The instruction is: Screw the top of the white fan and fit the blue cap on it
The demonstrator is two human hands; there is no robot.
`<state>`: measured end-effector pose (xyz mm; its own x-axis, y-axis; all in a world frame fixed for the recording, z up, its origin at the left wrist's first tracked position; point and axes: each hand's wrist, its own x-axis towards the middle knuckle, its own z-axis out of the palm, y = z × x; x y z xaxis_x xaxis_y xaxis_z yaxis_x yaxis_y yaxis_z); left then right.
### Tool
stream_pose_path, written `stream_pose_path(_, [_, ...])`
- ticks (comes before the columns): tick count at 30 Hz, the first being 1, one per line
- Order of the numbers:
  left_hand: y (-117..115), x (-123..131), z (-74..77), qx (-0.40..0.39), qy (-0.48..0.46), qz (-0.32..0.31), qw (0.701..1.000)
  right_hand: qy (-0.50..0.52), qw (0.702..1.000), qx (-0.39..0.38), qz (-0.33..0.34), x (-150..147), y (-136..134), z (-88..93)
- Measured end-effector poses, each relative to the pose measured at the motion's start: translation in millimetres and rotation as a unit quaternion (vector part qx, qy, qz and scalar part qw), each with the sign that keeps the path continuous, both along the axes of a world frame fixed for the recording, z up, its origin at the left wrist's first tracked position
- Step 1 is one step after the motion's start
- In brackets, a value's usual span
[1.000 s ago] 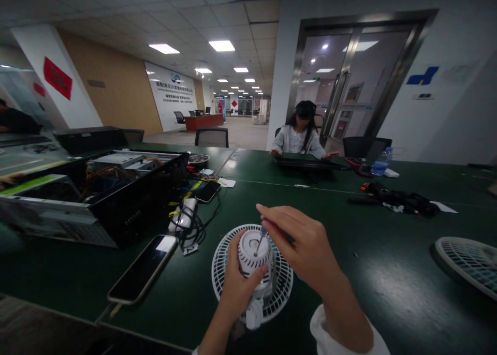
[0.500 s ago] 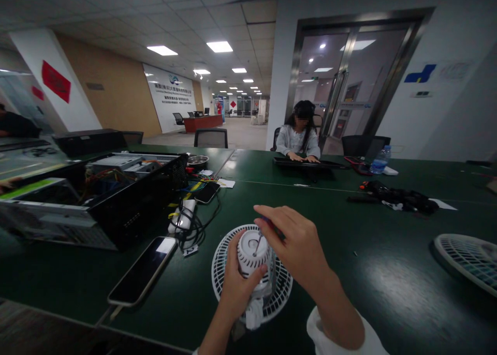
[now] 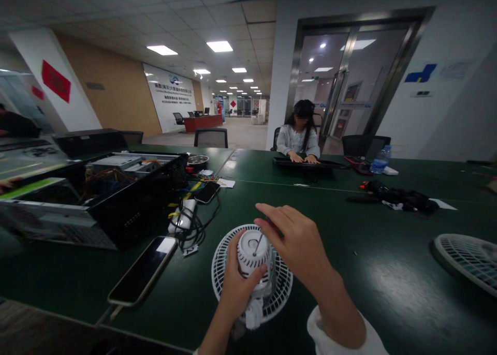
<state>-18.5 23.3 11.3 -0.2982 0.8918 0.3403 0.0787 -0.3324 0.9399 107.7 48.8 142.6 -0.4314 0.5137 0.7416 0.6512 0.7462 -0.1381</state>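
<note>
Fan housing (image 3: 252, 264), white, 1 piece. Head view: slots round its side, flat end turned up, standing over 1 round grille (image 3: 290, 280) on the green table (image 3: 373, 231). Place: in front of me, between my 2 hands, long axis near upright.

Left hand (image 3: 237, 287), mine: grasping the housing, fingers along its left side, thumb across its near right side. In contact, so the nearer of the 2.

Right hand (image 3: 298, 241), mine: fingers gathered round 1 screwdriver (image 3: 258, 244), handle mostly hidden by them; palm off the housing.

Key relation: housing lies left of and below my right hand. Slim shaft slants from my fingers leftward and toward me, tip at the near part of the upturned end. Seated in a screw or not, I cannot tell.

Surroundings: 1 phone (image 3: 143, 269), face up, left of the grille; 1 computer case (image 3: 128, 215), insides exposed, beyond it; 1 second grille (image 3: 468, 262), far right, well apart; 1 other person (image 3: 298, 135), seated opposite, hands at 1 dark panel (image 3: 306, 166).
</note>
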Motion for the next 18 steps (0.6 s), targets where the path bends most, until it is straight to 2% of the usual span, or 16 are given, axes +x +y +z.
stream_pose_path(3, [0.2,0.6,-0.9,0.001,-0.002,-0.006,1.0,0.001,0.999,-0.032,0.009,0.8,-0.3,0.5])
stream_pose_path(7, [-0.2,1.1,0.7,-0.002,-0.003,-0.007,1.0,0.029,0.996,-0.057,0.059,1.4,-2.4,1.8])
stream_pose_path(14, [-0.9,-1.0,3.5,-0.013,0.013,-0.009,1.0,0.026,0.999,-0.003,0.029,-6.0,-3.6,0.4])
stream_pose_path(18, [-0.8,-0.2,3.3,-0.004,0.009,-0.005,1.0,0.03,0.998,-0.013,0.062,-5.8,-4.9,1.3])
